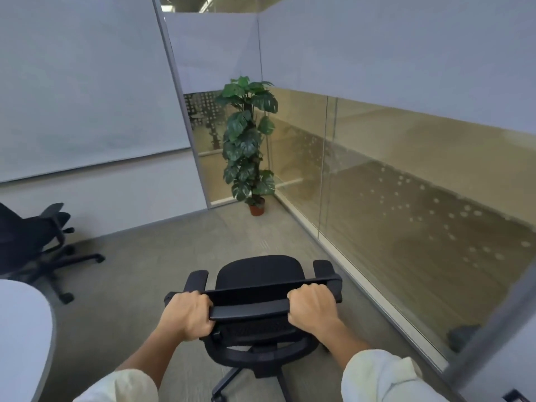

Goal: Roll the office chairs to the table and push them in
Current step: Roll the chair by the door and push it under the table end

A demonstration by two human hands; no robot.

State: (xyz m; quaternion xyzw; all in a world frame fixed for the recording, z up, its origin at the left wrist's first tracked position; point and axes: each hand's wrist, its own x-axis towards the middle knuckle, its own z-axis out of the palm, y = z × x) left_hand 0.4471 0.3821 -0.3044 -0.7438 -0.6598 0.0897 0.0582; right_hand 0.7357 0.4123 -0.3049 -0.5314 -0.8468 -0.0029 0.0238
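A black office chair [258, 274] stands right in front of me on the grey carpet, seat facing away. My left hand [188, 314] is shut on the left end of the top bar of its backrest. At the right end of that bar my right hand [313, 307] grips it too. A second black office chair [34, 236] stands at the left, near the wall. The rounded edge of a white table [26, 329] shows at the lower left, beside the second chair's base.
A tall potted plant [249, 140] stands in the far corner. A glass partition [406, 184] runs along the right side, close to the held chair. A whiteboard [81, 82] hangs on the left wall. Carpet lies between the two chairs.
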